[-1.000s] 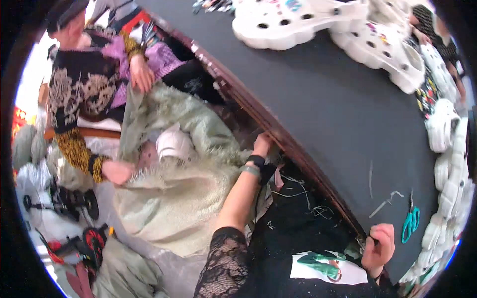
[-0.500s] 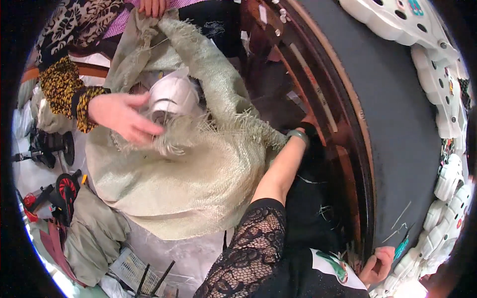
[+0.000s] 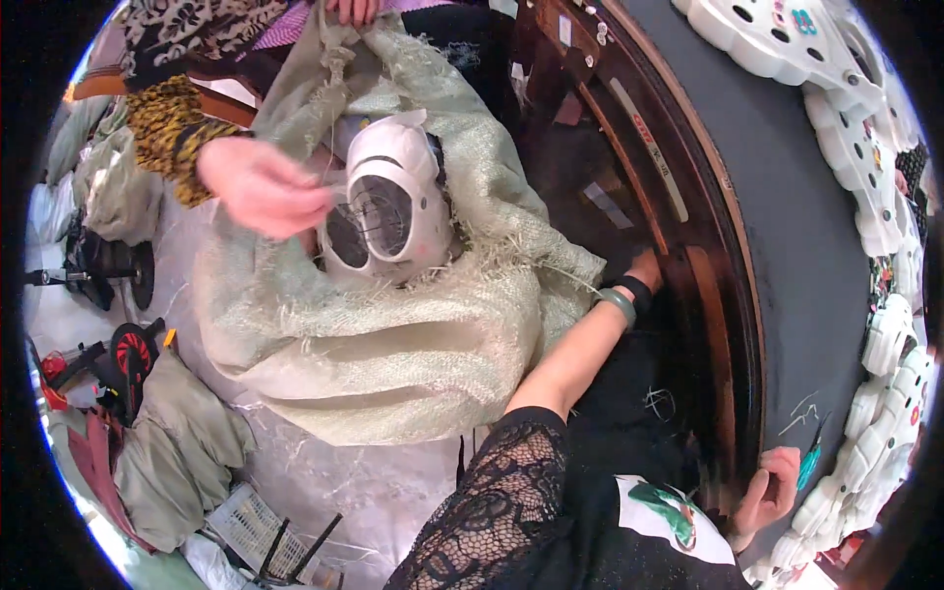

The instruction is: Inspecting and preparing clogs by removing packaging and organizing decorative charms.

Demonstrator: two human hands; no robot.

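My left arm, in a black lace sleeve, reaches into the dark recess beneath the table. My left hand (image 3: 646, 268) is partly visible there, beyond a grey bangle and a black band, with its fingers hidden. At the table's edge, my right hand (image 3: 770, 495) has its fingers curled and shows nothing in them. Close beside it lies a small turquoise-handled tool (image 3: 810, 462). A frayed woven sack (image 3: 393, 364) stands open left of my arm, with white clogs (image 3: 398, 157) inside. Another person's hand (image 3: 270, 187), blurred, is at the clogs.
White clogs (image 3: 885, 393) line the far side of the grey tabletop (image 3: 728, 118). The other person's second hand (image 3: 352, 10) is at the sack's rim. A white plastic basket (image 3: 258, 531), a greyish cloth bundle (image 3: 177, 452) and a wheeled frame (image 3: 133, 359) stand on the floor at left.
The white clogs have come up and show more clearly in the sack, with the other person's hand beside them. My left hand sits slightly farther right; my right hand has shifted up a little.
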